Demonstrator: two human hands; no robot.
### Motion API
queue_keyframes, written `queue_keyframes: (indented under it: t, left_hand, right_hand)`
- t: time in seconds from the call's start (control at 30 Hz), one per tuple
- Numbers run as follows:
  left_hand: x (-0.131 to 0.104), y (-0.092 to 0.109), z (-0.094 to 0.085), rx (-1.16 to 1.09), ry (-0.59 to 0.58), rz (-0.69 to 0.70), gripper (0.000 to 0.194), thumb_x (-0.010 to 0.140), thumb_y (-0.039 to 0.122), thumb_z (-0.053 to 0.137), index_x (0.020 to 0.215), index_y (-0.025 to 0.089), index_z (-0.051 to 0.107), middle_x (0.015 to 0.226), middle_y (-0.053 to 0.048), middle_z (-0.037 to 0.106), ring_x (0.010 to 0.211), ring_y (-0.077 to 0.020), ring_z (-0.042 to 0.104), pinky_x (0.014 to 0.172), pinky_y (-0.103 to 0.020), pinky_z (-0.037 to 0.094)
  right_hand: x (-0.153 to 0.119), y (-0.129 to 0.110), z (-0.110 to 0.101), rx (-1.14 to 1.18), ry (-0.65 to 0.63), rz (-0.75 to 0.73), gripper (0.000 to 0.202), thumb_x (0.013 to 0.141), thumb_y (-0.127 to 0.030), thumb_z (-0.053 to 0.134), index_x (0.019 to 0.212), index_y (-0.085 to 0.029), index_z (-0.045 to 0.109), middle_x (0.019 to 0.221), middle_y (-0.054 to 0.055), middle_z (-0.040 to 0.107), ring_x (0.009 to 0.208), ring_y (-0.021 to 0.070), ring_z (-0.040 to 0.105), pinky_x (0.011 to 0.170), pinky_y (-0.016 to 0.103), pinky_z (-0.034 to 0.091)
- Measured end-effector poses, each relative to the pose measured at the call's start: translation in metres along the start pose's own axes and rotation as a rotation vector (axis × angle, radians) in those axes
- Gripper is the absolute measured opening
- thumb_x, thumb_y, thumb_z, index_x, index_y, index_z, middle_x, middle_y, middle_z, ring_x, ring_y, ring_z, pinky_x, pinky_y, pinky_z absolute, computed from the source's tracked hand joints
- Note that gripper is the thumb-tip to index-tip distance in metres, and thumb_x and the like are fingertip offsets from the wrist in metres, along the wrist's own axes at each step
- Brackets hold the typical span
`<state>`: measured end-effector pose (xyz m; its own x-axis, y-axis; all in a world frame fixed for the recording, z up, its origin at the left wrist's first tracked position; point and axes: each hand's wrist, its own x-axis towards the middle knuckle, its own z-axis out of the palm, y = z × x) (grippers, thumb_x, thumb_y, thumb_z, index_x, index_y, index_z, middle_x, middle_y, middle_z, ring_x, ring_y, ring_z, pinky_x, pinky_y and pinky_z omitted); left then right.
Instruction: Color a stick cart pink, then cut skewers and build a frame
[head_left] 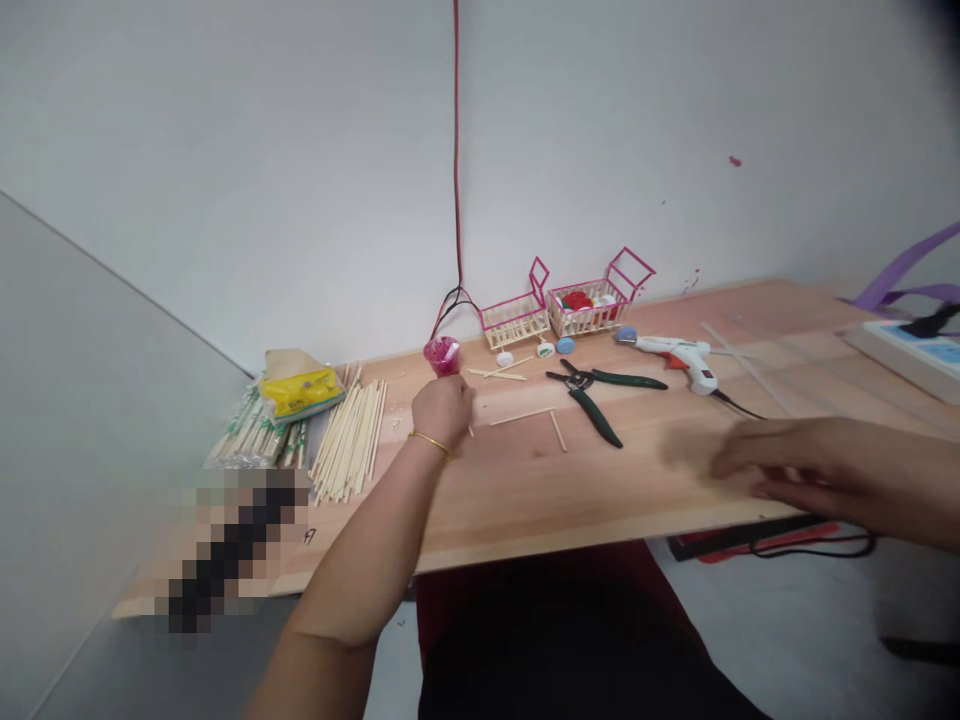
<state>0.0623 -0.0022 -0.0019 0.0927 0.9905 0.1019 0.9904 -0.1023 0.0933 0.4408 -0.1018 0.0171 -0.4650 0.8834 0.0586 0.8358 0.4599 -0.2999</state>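
Observation:
My left hand (442,408) is over the table, just in front of a small clear cup (442,352) with pink contents. Its back faces me and the fingers are curled; what they hold, if anything, is hidden. A short bit of stick shows beside its fingers. My right hand (799,465) is above the right front of the table, smeared by motion, near the cord of a white glue gun (679,358). Between my hands lie green-handled wire pliers (592,390), jaws apart, and thin wooden sticks (521,416).
Two small stick-built carts (516,322) with pink edging stand against the wall, one filled with bottle caps (581,303). At left are a bundle of loose sticks (349,440), wrapped sticks (251,430) and a yellow packet (302,392). A power strip (911,358) sits at right.

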Motion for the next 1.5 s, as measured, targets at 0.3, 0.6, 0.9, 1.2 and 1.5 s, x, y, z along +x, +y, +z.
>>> queue_keyframes:
  t: [0.3, 0.6, 0.9, 1.2, 1.5]
  left_hand:
    - [0.005, -0.017, -0.003, 0.003, -0.274, -0.059, 0.034, 0.076, 0.042, 0.054, 0.08, 0.012, 0.072, 0.086, -0.018, 0.071, 0.081, -0.0255, 0.066, 0.067, -0.029, 0.046]
    - [0.01, -0.013, 0.01, -0.091, -0.27, -0.072, 0.023, 0.071, 0.027, 0.055, 0.075, 0.014, 0.073, 0.079, -0.014, 0.071, 0.077, -0.0216, 0.066, 0.068, -0.027, 0.047]
    - [0.0, 0.014, 0.013, -0.213, -0.219, -0.067, 0.019, 0.071, 0.023, 0.055, 0.068, 0.015, 0.072, 0.071, -0.01, 0.071, 0.072, -0.0184, 0.064, 0.067, -0.025, 0.046]
    - [-0.001, 0.018, 0.021, -0.201, -0.163, -0.048, 0.022, 0.075, 0.026, 0.053, 0.069, 0.015, 0.071, 0.074, -0.011, 0.071, 0.074, -0.0196, 0.064, 0.07, -0.028, 0.046]
    - [0.001, 0.014, 0.026, -0.261, -0.174, -0.056, 0.023, 0.075, 0.028, 0.054, 0.065, 0.016, 0.069, 0.067, -0.007, 0.068, 0.068, -0.0165, 0.061, 0.066, -0.026, 0.044]
  right_hand:
    - [0.143, -0.087, 0.035, 0.014, -0.081, -0.218, 0.022, 0.086, -0.028, 0.05, 0.1, -0.019, 0.064, 0.101, 0.009, 0.066, 0.086, 0.0211, 0.06, 0.073, 0.03, 0.044]
    - [0.195, -0.09, 0.074, -0.14, -0.209, -0.24, 0.017, 0.084, -0.018, 0.045, 0.085, -0.016, 0.062, 0.096, 0.011, 0.067, 0.087, 0.0214, 0.061, 0.072, 0.027, 0.041]
    - [0.197, -0.085, 0.08, -0.195, -0.147, -0.177, 0.023, 0.09, -0.023, 0.038, 0.093, -0.015, 0.059, 0.097, 0.014, 0.066, 0.086, 0.0249, 0.063, 0.069, 0.03, 0.041]
    - [0.195, -0.077, 0.076, -0.155, -0.133, -0.152, 0.021, 0.087, -0.019, 0.042, 0.096, -0.015, 0.06, 0.1, 0.013, 0.065, 0.091, 0.0223, 0.06, 0.075, 0.028, 0.04]
    - [0.2, -0.069, 0.082, -0.056, -0.085, -0.229, 0.022, 0.088, -0.021, 0.041, 0.093, -0.017, 0.061, 0.095, 0.01, 0.063, 0.085, 0.0201, 0.058, 0.073, 0.027, 0.037]
